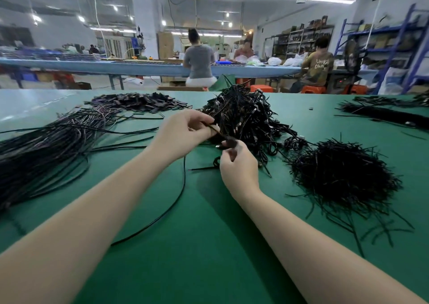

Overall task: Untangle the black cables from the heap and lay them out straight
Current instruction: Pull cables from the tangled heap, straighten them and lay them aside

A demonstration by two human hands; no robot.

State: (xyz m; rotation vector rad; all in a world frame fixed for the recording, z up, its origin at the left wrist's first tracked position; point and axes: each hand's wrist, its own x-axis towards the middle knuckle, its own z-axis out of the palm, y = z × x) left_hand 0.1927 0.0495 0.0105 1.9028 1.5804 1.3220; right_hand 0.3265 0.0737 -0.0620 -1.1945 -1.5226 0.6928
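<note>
A tangled heap of black cables (246,115) rises on the green table (204,245), just beyond my hands. My left hand (183,134) pinches one black cable (176,199) near its upper end. My right hand (239,166) pinches the same cable's bundled end just below and to the right. From my hands the cable hangs down and curves over the table towards me. To the left lies a spread of straightened black cables (53,145).
A pile of short black ties (343,176) lies at the right. Small dark parts (139,101) are heaped at the far left, more cable bundles (383,113) at the far right. Beyond the table's far edge, several people sit at another bench.
</note>
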